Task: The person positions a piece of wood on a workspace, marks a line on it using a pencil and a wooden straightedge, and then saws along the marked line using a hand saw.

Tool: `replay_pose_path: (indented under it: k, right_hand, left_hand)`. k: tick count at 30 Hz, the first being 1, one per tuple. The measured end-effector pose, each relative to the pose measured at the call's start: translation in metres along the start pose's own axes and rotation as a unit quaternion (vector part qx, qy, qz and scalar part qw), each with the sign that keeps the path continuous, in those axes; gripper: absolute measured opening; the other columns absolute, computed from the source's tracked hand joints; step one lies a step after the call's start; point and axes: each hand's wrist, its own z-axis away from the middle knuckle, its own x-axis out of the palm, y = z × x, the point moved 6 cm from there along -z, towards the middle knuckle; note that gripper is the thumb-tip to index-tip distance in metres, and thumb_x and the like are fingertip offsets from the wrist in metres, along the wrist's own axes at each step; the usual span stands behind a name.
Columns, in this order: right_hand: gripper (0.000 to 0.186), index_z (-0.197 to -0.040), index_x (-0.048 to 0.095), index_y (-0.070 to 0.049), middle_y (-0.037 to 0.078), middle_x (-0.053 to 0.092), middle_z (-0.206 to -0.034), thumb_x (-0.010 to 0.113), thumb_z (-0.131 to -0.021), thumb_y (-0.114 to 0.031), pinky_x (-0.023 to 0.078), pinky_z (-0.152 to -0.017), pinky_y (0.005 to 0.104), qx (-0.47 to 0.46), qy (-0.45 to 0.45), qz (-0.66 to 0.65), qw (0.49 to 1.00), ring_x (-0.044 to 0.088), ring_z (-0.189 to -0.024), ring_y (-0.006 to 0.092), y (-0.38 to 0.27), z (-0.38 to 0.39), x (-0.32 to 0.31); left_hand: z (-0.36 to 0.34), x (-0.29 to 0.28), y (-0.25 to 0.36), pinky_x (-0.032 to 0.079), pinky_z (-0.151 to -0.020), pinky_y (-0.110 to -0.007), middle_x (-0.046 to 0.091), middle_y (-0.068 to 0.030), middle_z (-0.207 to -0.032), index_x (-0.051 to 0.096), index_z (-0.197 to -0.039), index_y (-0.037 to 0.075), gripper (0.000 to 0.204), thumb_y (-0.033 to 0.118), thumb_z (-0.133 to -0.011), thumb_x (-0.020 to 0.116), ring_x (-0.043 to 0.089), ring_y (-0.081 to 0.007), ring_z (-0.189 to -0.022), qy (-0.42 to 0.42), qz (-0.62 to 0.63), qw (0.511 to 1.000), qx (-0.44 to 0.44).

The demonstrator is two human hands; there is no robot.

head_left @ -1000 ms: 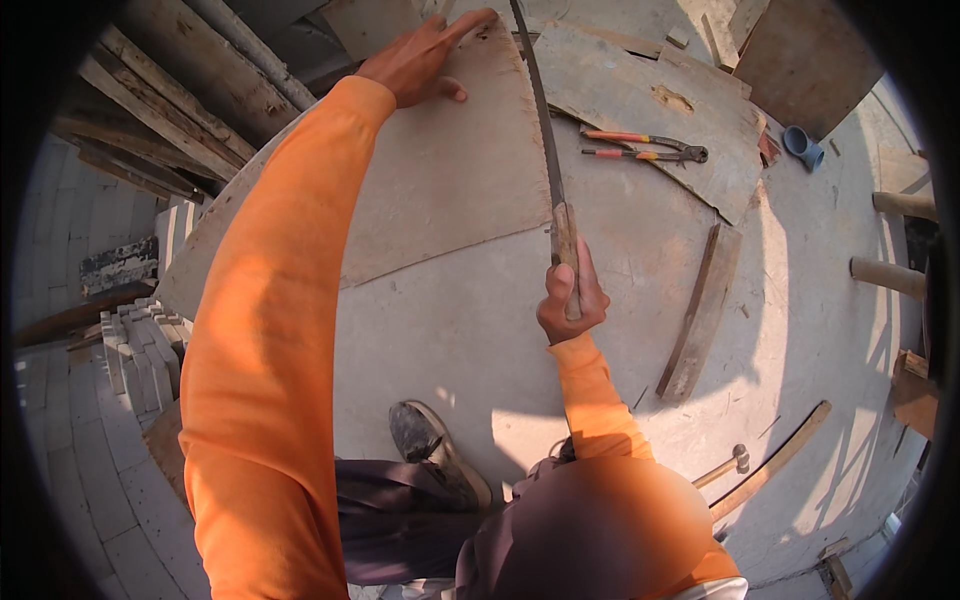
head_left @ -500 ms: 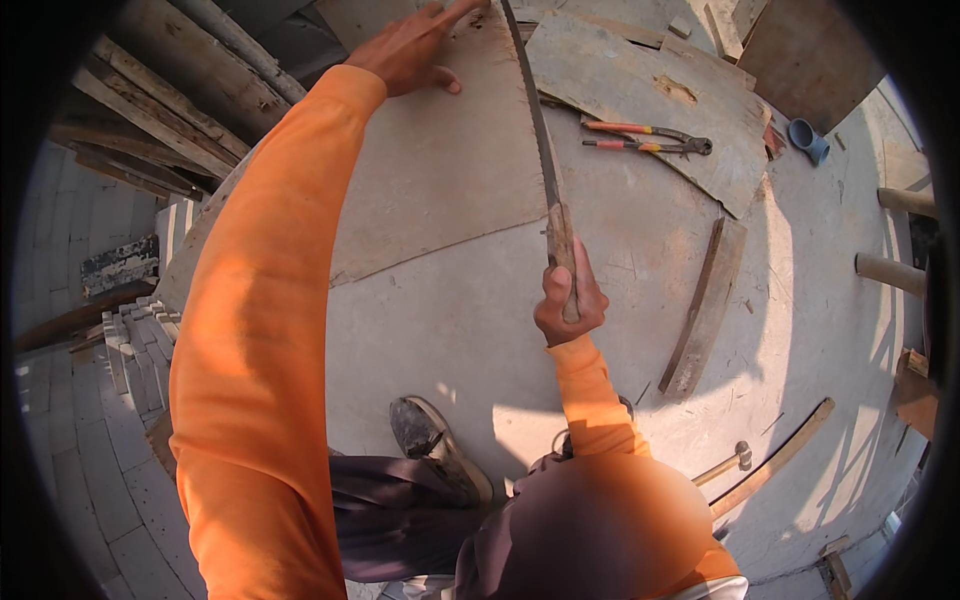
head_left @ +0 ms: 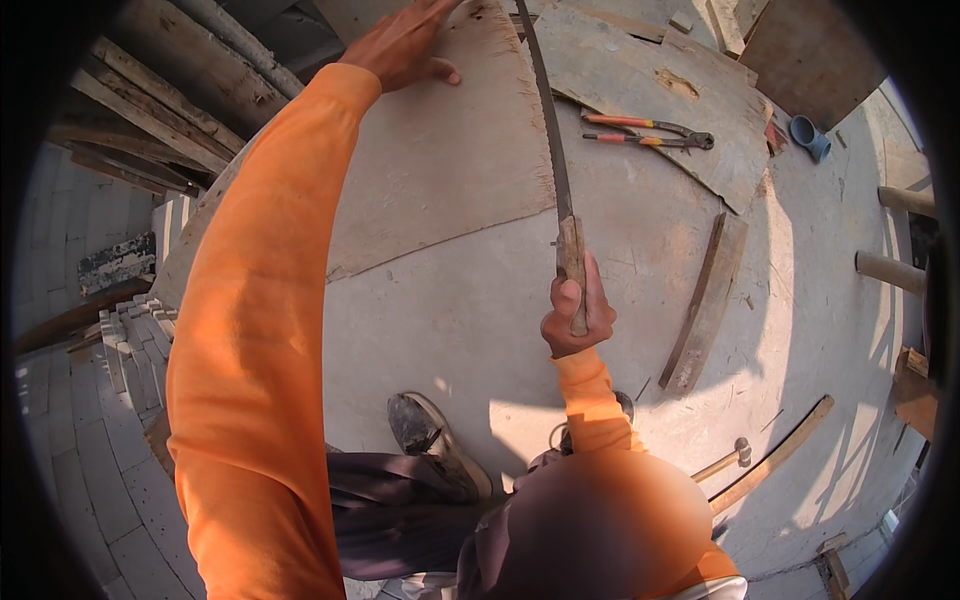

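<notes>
My left hand (head_left: 405, 48) lies on a large, worn, pale board (head_left: 430, 180) near the top of the head view, its fingers apart and their tips near the board's upper edge. My right hand (head_left: 578, 315), centre right, grips the worn wooden handle of a hand saw (head_left: 553, 135). The long dark blade runs upward along the board's ragged right edge. Right of the blade, long-handled pincers (head_left: 650, 138) with red and yellow grips lie on another broken board (head_left: 680, 85), which has a hole in it.
Rough planks (head_left: 180, 85) lean at upper left, with pale blocks (head_left: 135, 340) below. A wood strip (head_left: 705, 300) lies at right, a hammer (head_left: 725, 462) and long pole (head_left: 775, 450) below it. A blue cup-shaped object (head_left: 810, 140) sits upper right; round posts (head_left: 890, 270) are at far right.
My right hand and the saw have moved down the view, toward my body, since half a second ago. My left hand and arm have shifted slightly up and left in the view.
</notes>
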Motion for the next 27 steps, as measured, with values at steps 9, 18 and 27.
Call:
replay_pose_path:
  k: [9, 18, 27]
  right_hand:
    - [0.044, -0.131, 0.063, 0.013, 0.009, 0.067, -0.067, 0.059, -0.101, -0.019, 0.054, -0.059, 0.0265, 0.038, 0.002, 0.005, 0.999, 0.067, -0.060, 0.0150, -0.002, 0.008, -0.024]
    - [0.044, -0.129, 0.063, 0.015, 0.017, 0.074, -0.078, 0.061, -0.099, -0.017, 0.056, -0.061, 0.0290, 0.001, -0.021, -0.001, 1.000, 0.071, -0.063, 0.0202, -0.003, 0.014, -0.019]
    - [0.044, -0.128, 0.063, 0.016, 0.023, 0.076, -0.089, 0.062, -0.098, -0.017, 0.058, -0.063, 0.0308, -0.009, -0.026, 0.009, 1.000, 0.074, -0.069, 0.0236, 0.005, 0.014, -0.013]
  left_hand:
    - [0.006, 0.001, 0.005, 0.041, -0.114, -0.049, 0.049, -0.0277, -0.145, 0.030, -0.156, 0.008, 0.100, 0.023, -0.077, 0.091, 0.049, -0.0462, -0.134, 0.031, 0.013, 0.999, 0.039]
    - [0.008, -0.002, 0.012, 0.046, -0.108, -0.052, 0.054, -0.0290, -0.134, 0.031, -0.157, 0.015, 0.099, 0.021, -0.077, 0.090, 0.055, -0.0481, -0.126, 0.009, 0.016, 1.000, 0.010]
    - [0.007, -0.003, 0.014, 0.049, -0.104, -0.052, 0.056, -0.0299, -0.130, 0.027, -0.160, 0.021, 0.104, 0.021, -0.077, 0.091, 0.058, -0.0482, -0.122, -0.004, -0.008, 1.000, -0.003]
